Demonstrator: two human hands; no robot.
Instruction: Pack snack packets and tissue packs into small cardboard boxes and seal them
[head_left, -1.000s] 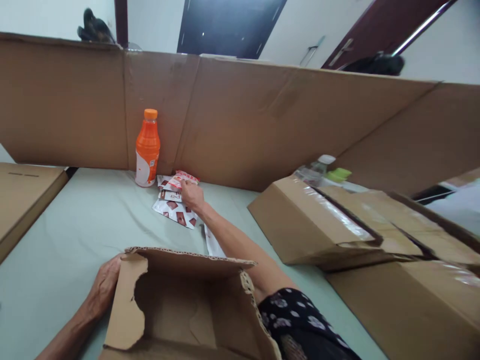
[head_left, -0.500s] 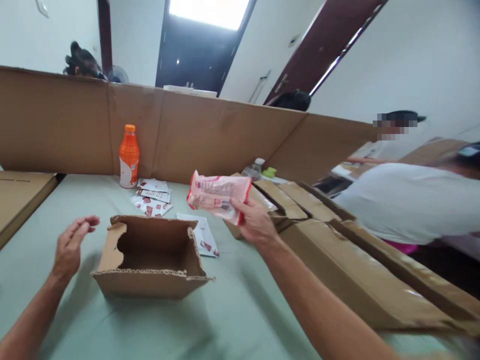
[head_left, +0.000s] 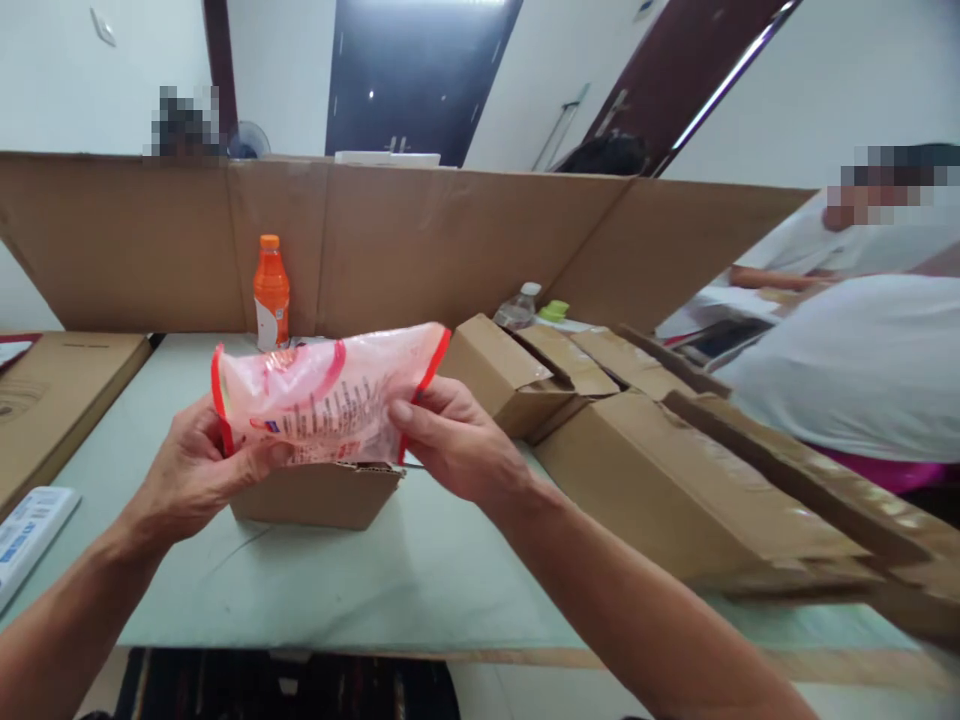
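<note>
A pink and red plastic packet (head_left: 322, 395) with printed text is stretched between my two hands. My left hand (head_left: 199, 465) grips its left end, thumb along the lower edge. At the right end my right hand (head_left: 457, 440) pinches the red border with thumb and fingers. Below and behind the packet is a small cardboard box (head_left: 315, 497) on the table; the packet covers its opening, so its inside is hidden.
An orange bottle (head_left: 271, 295) stands by the cardboard partition (head_left: 427, 245). Several cardboard boxes (head_left: 675, 490) fill the right side, with a clear bottle (head_left: 519, 306) behind them. A flat carton (head_left: 67, 400) and a white-blue box (head_left: 34, 535) lie left. People in white sit at the right.
The packet has moved left and nearer to me, now over the small box. My left hand, open and free before, has taken hold of its left end. The view has shifted.
</note>
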